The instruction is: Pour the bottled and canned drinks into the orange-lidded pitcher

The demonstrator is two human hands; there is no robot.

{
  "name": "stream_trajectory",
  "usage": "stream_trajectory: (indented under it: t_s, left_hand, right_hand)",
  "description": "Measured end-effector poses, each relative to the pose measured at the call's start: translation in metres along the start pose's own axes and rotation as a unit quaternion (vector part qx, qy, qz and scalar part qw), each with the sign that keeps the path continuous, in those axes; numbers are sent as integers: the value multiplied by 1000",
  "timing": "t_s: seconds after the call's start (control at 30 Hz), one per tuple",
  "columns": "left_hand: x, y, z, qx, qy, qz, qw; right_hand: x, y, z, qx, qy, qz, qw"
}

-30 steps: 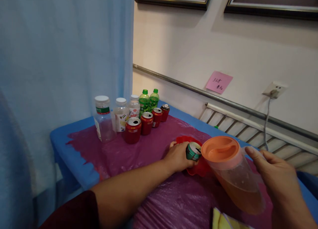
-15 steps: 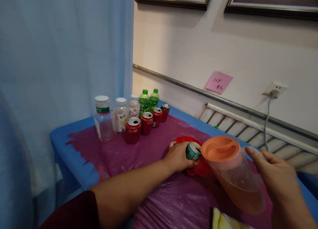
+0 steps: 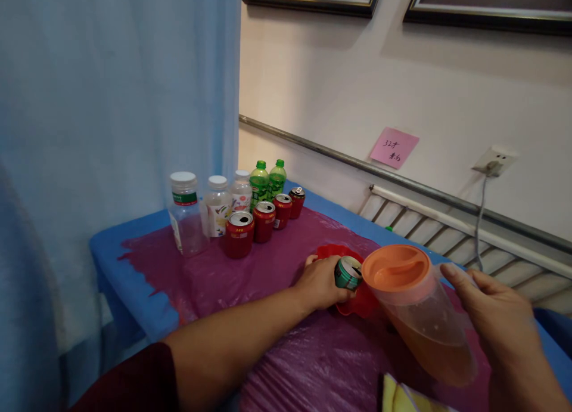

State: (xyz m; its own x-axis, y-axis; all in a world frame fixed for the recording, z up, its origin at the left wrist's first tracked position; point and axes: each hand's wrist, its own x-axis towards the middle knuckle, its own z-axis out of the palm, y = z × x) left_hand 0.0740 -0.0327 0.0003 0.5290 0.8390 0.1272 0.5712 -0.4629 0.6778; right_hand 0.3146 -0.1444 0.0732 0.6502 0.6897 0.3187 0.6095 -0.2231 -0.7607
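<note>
My left hand (image 3: 319, 281) is closed around a green can (image 3: 347, 273), its opened top tilted toward the jug. Beneath the can lies a red dish with a wavy rim (image 3: 357, 304), partly covered by my hand. My right hand (image 3: 500, 310) grips the handle of a clear jug (image 3: 429, 322) with an orange lid (image 3: 397, 269). The jug leans left, its lid edge right beside the can's top, and brownish liquid lies in its lower part. Whether liquid runs between them I cannot tell.
Red cans (image 3: 240, 236) stand in a row on the purple plastic sheet (image 3: 286, 340). Behind them are a clear jar (image 3: 185, 215), white-capped bottles (image 3: 218, 206) and green bottles (image 3: 259, 182). A yellow cloth-like item (image 3: 402, 395) lies at the front edge. A blue curtain (image 3: 120, 102) hangs left.
</note>
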Motion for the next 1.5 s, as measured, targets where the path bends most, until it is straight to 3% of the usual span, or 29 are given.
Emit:
stream_trajectory:
  t_s: [1.5]
  left_hand:
    - [0,0,0,3,5,3,1000]
  right_hand:
    - [2,0,0,-19,-7,42,999]
